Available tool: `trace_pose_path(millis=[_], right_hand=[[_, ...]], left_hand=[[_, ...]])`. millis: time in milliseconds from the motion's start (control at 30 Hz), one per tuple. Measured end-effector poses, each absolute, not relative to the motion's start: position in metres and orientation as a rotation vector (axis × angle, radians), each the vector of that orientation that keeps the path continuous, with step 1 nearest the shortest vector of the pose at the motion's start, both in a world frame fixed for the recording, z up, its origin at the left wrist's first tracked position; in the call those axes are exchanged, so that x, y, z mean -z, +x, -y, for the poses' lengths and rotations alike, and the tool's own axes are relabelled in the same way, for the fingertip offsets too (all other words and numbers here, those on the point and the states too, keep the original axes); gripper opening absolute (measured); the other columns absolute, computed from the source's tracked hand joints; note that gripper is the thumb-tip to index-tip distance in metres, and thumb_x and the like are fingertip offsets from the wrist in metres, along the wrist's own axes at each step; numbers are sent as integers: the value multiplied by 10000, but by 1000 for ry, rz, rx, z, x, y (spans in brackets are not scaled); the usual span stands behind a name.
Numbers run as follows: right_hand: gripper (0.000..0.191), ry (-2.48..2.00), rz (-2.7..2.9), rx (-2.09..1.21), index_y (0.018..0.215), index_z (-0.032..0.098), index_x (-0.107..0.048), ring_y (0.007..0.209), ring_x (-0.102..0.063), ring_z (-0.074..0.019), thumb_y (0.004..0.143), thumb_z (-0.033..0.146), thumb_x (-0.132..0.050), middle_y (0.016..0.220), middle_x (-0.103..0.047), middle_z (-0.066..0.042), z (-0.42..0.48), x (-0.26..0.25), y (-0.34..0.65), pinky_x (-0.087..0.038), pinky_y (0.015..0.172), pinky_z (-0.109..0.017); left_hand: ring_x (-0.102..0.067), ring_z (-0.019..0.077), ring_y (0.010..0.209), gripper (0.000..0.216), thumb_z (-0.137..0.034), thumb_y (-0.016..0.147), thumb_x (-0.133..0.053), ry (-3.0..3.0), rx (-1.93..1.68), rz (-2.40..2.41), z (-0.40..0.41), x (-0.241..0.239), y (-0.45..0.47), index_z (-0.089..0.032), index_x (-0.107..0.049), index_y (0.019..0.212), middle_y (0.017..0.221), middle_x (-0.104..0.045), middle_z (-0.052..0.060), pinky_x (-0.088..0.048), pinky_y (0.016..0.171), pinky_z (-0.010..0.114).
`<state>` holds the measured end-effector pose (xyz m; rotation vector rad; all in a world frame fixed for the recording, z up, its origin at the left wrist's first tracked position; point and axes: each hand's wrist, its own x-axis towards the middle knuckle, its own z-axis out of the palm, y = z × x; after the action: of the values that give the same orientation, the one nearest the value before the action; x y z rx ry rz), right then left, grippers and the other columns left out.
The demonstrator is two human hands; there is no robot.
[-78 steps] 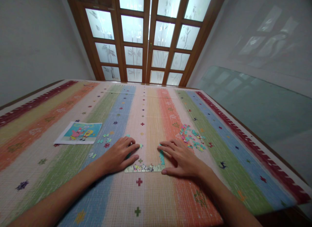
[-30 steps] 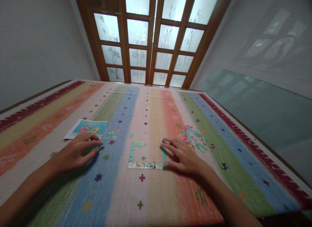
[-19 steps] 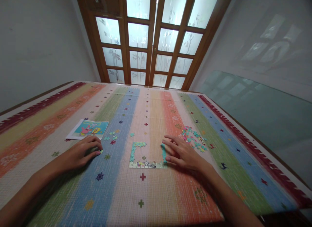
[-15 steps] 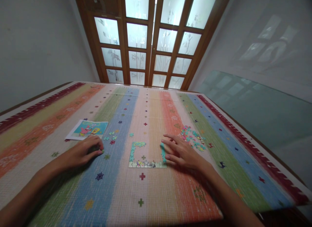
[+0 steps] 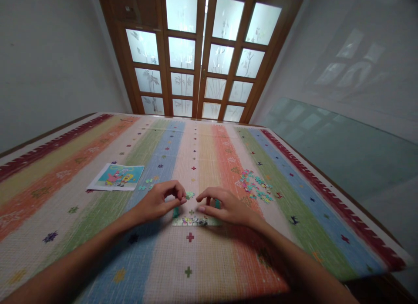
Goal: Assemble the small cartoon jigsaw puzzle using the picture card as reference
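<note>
A partly joined jigsaw puzzle point(image 5: 195, 221) lies on the striped tablecloth, its bottom strip in plain sight. My left hand point(image 5: 161, 200) hovers over the puzzle's left side, thumb and fingers pinched on a small puzzle piece that is mostly hidden by the fingertips. Facing it, my right hand point(image 5: 225, 204) is above the right side, its fingers curved and apart from the thumb, with nothing seen between them. Both hands cover parts of the puzzle's sides. Green pieces of its top edge point(image 5: 189, 194) show between the fingertips.
Loose puzzle pieces point(image 5: 256, 186) form a pile on the right. A few more pieces point(image 5: 145, 185) lie left of the puzzle, near a printed cartoon picture point(image 5: 119, 177). The striped tablecloth point(image 5: 209, 260) covers the table. Wooden doors with glass panes point(image 5: 199, 77) stand beyond.
My left hand has moved right, from beside the cartoon picture to over the puzzle, carrying a small piece. My right hand has shifted left over the puzzle, its fingers now more curled.
</note>
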<state>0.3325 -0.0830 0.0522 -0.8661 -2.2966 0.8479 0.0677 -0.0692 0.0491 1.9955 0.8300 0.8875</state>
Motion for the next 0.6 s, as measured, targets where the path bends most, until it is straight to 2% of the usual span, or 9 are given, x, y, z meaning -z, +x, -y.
trace_pose_path(millis=[133, 367, 533, 600], right_hand=[[222, -850, 2072, -987, 966, 188, -725, 722, -631, -140, 970, 398, -654, 845, -710, -28, 83, -48, 315, -501, 680, -265], [162, -926, 1947, -1045, 908, 180, -679, 615, -552, -112, 920, 342, -678, 735, -631, 13, 79, -30, 304, -427, 592, -237], [93, -954, 1985, -1058, 919, 183, -695, 645, -567, -119, 909, 273, -675, 745, -649, 9, 72, -30, 303, -418, 599, -233], [56, -968, 1995, -1016, 911, 179, -701, 652, -566, -121, 892, 228, -680, 759, -657, 4, 66, -30, 306, -420, 602, -236]], left_hand=[[-634, 145, 764, 229, -306, 912, -686, 1948, -952, -772, 70, -45, 82, -176, -594, 747, 816, -676, 25, -504, 727, 271], [-646, 152, 774, 268, -332, 916, -707, 1938, -991, -774, 74, -30, 85, -176, -579, 741, 820, -680, 37, -520, 721, 271], [-650, 167, 765, 185, -377, 952, -656, 2218, -790, -890, 64, -34, 61, -192, -658, 943, 852, -695, 19, -541, 742, 300], [-655, 207, 863, 183, -361, 962, -603, 2448, -786, -983, 56, -39, 42, -198, -677, 1000, 935, -699, 50, -541, 812, 347]])
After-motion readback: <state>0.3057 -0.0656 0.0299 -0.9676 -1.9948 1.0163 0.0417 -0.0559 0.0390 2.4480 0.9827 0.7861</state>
